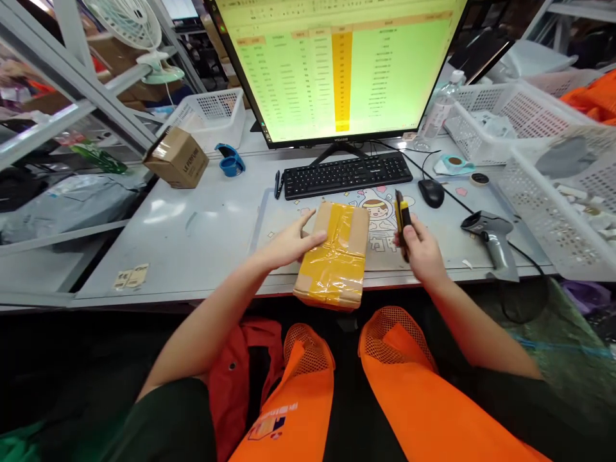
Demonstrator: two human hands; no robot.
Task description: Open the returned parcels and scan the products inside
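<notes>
A small cardboard box [332, 256], wrapped with shiny yellow packing tape, is tilted over the desk's front edge. My left hand [293, 242] grips its left side, thumb on top and the other fingers partly hidden. To the right, my right hand [422, 247] is closed around a black and yellow box cutter [403, 221] pointing away from me. The cutter is apart from the box. Whether its blade is out is too small to tell. Beneath both hands lies a desk mat [289, 221] with a cartoon print.
Behind the box stand a keyboard [346, 174] and a lit monitor [308, 83]. A mouse [431, 192], a corded barcode scanner [493, 240] and white baskets [543, 192] are at right. A perfume carton [177, 158] and a blue tape dispenser [231, 162] sit at left.
</notes>
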